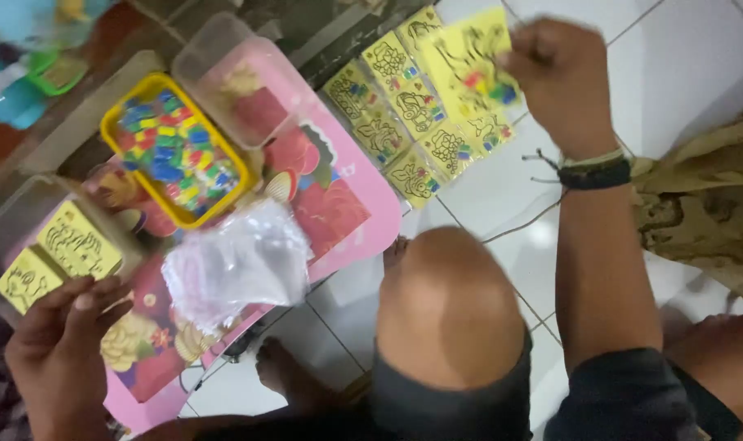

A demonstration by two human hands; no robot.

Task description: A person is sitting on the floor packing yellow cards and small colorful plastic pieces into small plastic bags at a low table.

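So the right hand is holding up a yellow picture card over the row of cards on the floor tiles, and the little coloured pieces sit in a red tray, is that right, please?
Not quite: the tray is yellow, not red, as the head view shows. The rest stands: the right hand holds a yellow picture card over the row of cards on the floor tiles, and the little coloured pieces sit in that tray.

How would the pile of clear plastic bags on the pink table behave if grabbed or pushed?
The clear plastic bags look thin and crumpled, so probably floppy and very light. They lie loosely heaped on the pink table, so a push would likely scatter or slide them rather than move them together.
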